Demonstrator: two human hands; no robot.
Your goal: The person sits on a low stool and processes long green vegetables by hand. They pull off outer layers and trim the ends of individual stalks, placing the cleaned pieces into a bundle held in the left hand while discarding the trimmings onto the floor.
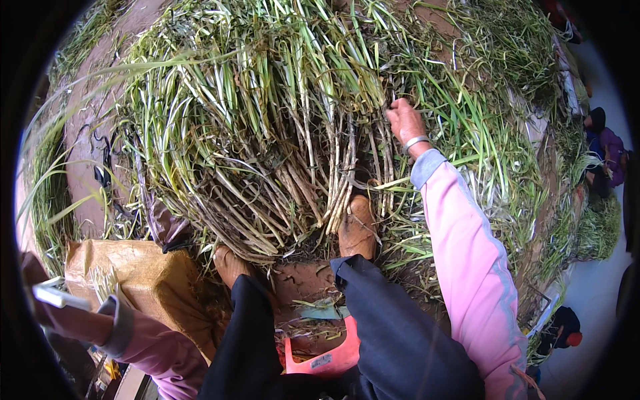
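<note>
My right hand reaches into the right side of a large heap of long green-leaved plants, its curled fingers closed at the upper part of some stalks. Bare brownish stalks point toward my feet. At the far left edge, my left hand is dark and partly cut off, beside a white object that I cannot identify; its grip is unclear. Blurred long leaves cross the left side. Pale thin stalks lie on a yellow-brown woven sack near my left forearm.
My feet stand at the heap's near edge. A pink plastic stool is between my legs. Loose leaves cover ground at right, with more piles beyond. Other people are at the right rim, one lower down. Dark strips lie left.
</note>
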